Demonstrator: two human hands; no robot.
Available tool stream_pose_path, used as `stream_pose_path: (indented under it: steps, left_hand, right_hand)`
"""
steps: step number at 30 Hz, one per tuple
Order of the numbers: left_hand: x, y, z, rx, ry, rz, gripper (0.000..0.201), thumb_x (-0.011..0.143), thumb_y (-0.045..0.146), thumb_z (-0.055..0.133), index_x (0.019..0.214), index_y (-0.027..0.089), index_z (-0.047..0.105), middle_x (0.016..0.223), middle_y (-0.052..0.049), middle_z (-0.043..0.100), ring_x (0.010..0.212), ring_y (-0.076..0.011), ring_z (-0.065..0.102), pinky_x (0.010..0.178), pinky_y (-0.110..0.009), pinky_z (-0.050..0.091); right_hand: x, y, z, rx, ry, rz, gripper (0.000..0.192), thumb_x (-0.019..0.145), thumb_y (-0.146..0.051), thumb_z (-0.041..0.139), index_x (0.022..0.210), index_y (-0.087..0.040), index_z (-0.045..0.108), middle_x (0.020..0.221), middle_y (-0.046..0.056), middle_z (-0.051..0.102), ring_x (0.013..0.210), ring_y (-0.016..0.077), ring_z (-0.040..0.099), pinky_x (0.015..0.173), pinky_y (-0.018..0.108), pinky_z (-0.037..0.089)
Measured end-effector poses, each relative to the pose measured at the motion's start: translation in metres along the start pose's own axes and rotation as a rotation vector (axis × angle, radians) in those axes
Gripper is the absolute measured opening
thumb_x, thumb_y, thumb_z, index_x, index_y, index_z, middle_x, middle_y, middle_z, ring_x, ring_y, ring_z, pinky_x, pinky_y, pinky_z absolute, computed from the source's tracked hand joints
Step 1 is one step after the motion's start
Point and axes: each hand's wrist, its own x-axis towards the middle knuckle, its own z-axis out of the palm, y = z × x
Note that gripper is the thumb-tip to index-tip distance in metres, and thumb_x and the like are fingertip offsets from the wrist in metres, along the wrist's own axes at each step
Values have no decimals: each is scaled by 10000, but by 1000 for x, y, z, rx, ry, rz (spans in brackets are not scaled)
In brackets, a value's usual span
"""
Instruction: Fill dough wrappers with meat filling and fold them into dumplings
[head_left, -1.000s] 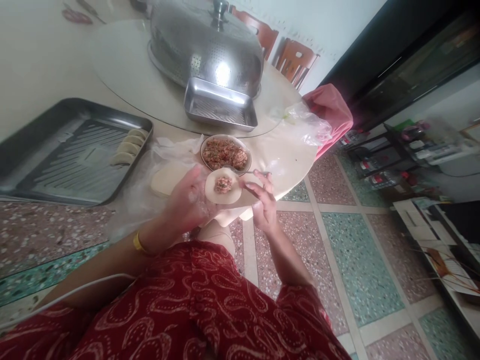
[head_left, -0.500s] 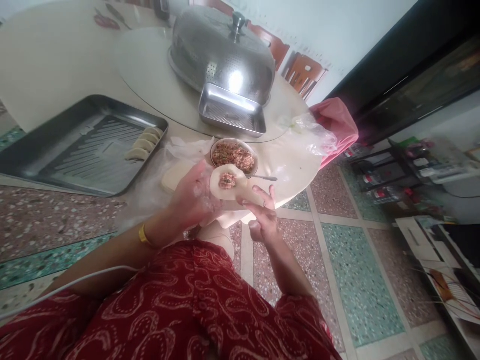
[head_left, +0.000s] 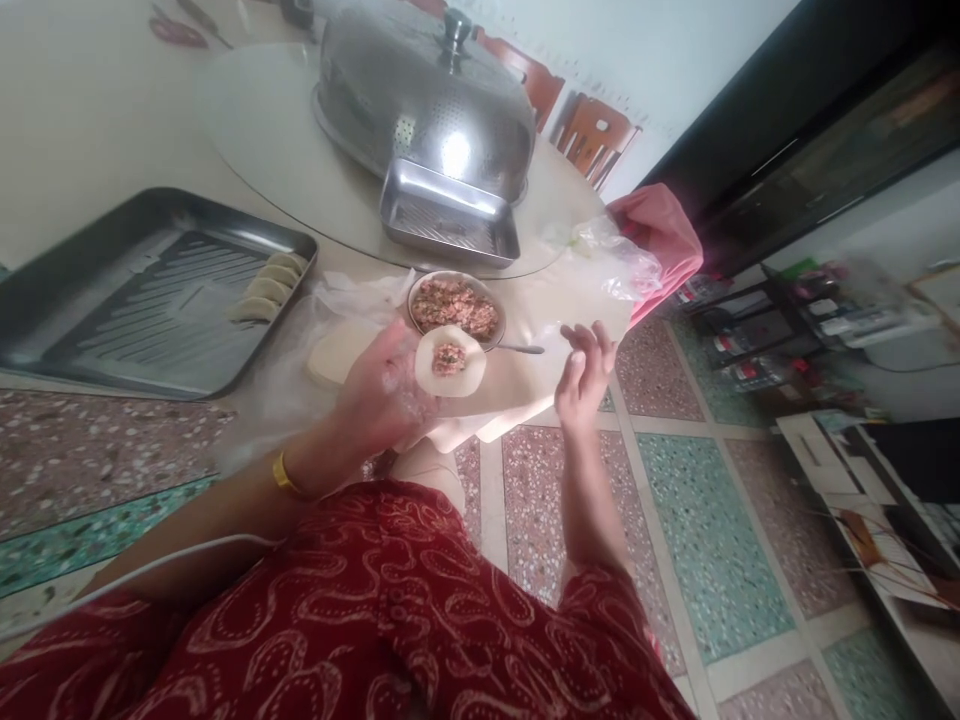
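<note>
A round dumpling wrapper [head_left: 473, 374] with a small heap of meat filling [head_left: 448, 359] in its middle is held flat by my left hand [head_left: 386, 388]. Behind it stands a bowl of minced filling [head_left: 459, 303], with a utensil's handle [head_left: 523, 349] sticking out to the right. My right hand [head_left: 587, 372] hovers near the table's right edge, its fingers apart and nothing in them. To the left of my left hand lie more pale wrappers [head_left: 330, 356] on a crumpled plastic bag [head_left: 281, 365].
Several folded dumplings [head_left: 264, 290] line the right side of a large dark tray [head_left: 161, 215]. A domed steel lid [head_left: 420, 85] and a small metal pan [head_left: 450, 225] stand on the glass turntable [head_left: 247, 130]. Plastic bags [head_left: 611, 262] and a pink cloth or bag [head_left: 667, 235] occupy the right edge.
My right hand has moved away from the wrapper to the right, with its fingers apart. The left hand still holds the filled wrapper. The view has shifted slightly.
</note>
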Motion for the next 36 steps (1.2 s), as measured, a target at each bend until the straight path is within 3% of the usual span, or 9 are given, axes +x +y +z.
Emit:
stream_pose_path:
  steps: [2,5,10,14,19,22,25,32,36]
  left_hand:
    - [2,-3,-6,-10,-32,-20,505,1009,500,327,1053,150,689,918,-117,742,1123,-295,668,941,-386,554]
    - [5,-7,-10,-20,-32,-45,524,1024,502,292,985,161,688,839,-110,735,1088,-278,682,939,-378,556]
    - [8,-12,-11,-10,1,-62,522,1027,481,299,1139,142,680,907,-132,750,1038,-280,693,878,-374,572]
    - [9,-14,-15,-52,13,-58,458,1008,488,370,1172,179,666,1029,-115,752,1020,-266,702,869,-366,575]
    - [11,-18,-19,-16,-75,-82,538,1007,543,345,1192,149,661,1019,-131,746,1003,-264,709,880,-367,563]
    - [10,-19,-17,-18,-112,-97,620,1030,543,258,1174,110,677,959,-136,749,943,-252,715,863,-363,560]
    - [7,-19,-14,-37,-126,-103,656,1046,515,195,1115,96,694,916,-130,753,866,-225,717,809,-324,561]
    - [3,-18,-16,-44,-219,-80,549,1037,500,316,1007,135,725,792,-67,740,796,-200,716,795,-289,544]
    - [5,-18,-23,-61,-250,-86,501,1012,501,399,900,135,722,809,-84,745,744,-195,709,783,-287,537]
  right_hand:
    - [12,28,-1,-20,-83,116,532,1017,-423,221,1255,-175,627,1178,134,727,1417,333,450,1175,682,239]
    - [17,55,6,-63,-226,140,592,1022,-451,178,1148,-175,686,1265,135,693,1410,320,460,1188,655,221]
    - [14,64,22,-145,-318,56,562,1043,-418,183,1099,-209,702,1245,90,699,1455,264,411,1238,611,104]
    - [20,62,19,-148,-321,70,565,1038,-428,187,1085,-208,705,1222,88,716,1444,286,430,1235,630,101]
    - [19,8,-2,30,-194,38,608,1036,-505,134,1310,-203,586,1238,99,720,1472,312,404,1209,683,188]
    - [9,-43,-6,240,-287,-113,618,1032,-560,86,1321,-291,562,1214,23,738,1497,253,383,1255,651,162]
    - [2,-76,0,288,-403,-262,597,1018,-605,115,1319,-351,564,1248,-29,722,1504,222,378,1308,574,101]
    - [4,-93,13,276,-503,-350,512,1037,-540,181,1385,-349,504,1168,-22,753,1509,227,372,1326,525,2]
    - [1,-99,15,281,-486,-444,487,1038,-495,201,1354,-331,533,1157,-8,747,1497,228,392,1326,510,30]
